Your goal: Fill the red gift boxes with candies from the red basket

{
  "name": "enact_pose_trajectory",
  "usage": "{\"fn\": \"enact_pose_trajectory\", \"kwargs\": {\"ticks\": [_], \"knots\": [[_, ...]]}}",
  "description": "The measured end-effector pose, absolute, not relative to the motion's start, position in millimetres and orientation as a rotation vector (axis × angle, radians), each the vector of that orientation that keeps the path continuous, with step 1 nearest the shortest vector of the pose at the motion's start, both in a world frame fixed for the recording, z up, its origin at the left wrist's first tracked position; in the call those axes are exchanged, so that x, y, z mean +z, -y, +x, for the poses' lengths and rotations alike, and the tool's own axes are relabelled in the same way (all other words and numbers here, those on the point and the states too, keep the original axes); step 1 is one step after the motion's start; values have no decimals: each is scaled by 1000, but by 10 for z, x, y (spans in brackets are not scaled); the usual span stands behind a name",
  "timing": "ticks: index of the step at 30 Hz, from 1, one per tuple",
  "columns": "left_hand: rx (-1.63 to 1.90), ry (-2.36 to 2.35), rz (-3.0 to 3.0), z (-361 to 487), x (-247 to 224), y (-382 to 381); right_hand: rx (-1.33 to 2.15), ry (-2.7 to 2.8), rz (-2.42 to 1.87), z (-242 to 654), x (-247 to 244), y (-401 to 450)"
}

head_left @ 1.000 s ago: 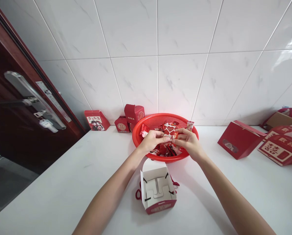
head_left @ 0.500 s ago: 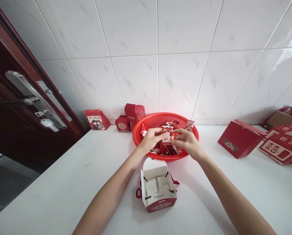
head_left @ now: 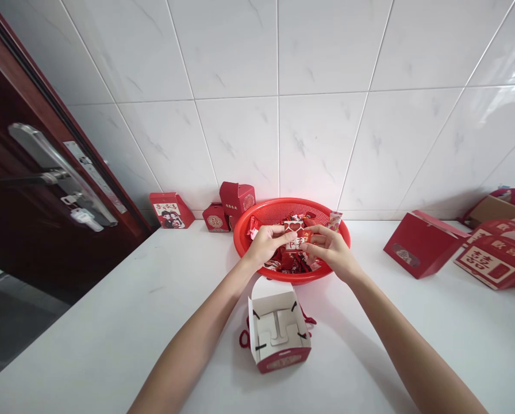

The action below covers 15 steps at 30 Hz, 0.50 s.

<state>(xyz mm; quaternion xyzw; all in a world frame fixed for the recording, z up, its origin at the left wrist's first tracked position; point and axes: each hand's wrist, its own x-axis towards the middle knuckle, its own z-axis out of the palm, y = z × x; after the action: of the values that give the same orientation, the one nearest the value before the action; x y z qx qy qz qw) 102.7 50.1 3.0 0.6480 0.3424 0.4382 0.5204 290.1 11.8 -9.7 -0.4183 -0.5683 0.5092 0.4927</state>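
Observation:
A small red-and-white candy packet [head_left: 292,239] with a heart and printed characters is held up over the red basket [head_left: 243,253]. My left hand [head_left: 266,244] pinches its left side, thumb across the front. My right hand [head_left: 329,248] has its fingers closed at the packet's right edge, where a bit of red wrapper [head_left: 308,235] also shows. Wrapped candies [head_left: 289,263] lie heaped in the basket beneath. Closer to me stands an open gift box [head_left: 283,363], red outside and white inside, its bottom flaps visible and a dark red cord [head_left: 243,339] beside it.
Red boxes [head_left: 171,211] [head_left: 238,198] stand by the tiled wall at the back left. On the right are a larger red box [head_left: 423,244] and several red boxes with printed characters [head_left: 494,256]. A dark door with a metal handle [head_left: 59,172] is at the left.
Both hands stay over the basket with the candy packet. The right fingers have shifted slightly, and more red wrapper shows beside the packet.

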Motion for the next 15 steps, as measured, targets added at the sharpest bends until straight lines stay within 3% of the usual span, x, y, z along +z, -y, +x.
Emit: {"fn": "enact_pose_trajectory", "kwargs": {"ticks": [15], "knots": [[1120, -927, 1437, 1043, -25, -531, 1227, 1342, -997, 2907, -117, -130]]}}
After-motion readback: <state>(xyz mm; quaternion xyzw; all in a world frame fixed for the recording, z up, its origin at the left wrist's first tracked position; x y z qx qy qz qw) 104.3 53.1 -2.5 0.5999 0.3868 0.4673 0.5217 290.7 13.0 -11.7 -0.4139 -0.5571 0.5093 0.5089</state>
